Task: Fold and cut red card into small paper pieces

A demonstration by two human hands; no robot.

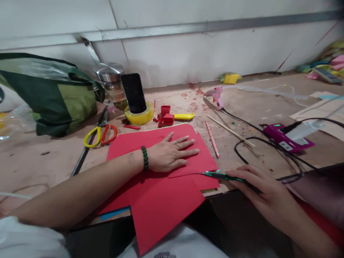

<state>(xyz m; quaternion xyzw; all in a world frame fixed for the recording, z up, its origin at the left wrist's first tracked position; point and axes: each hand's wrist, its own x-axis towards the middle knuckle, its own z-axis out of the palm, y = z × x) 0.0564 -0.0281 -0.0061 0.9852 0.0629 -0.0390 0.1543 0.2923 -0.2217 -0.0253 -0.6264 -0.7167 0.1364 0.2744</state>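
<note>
My left hand [174, 154] lies flat with fingers stretched out on sheets of red paper [158, 138], pressing on the top ones. Another red sheet [163, 204] slants over the table's front edge toward my lap. In my right hand [260, 190] is a slim green craft knife [221, 175], its thin metal tip at the lower edge of the upper red sheet, right of my left fingers. My fingers wrap round its rear part and hide it.
Beyond the paper are scissors [100, 136], a tape roll [139, 115] propping a phone [133, 93], small red paper boxes [168, 119], a yellow cutter [184, 116] and a pink pencil [212, 139]. Rightward, a glue gun [216, 97] and cable lie near a purple power strip [287, 139].
</note>
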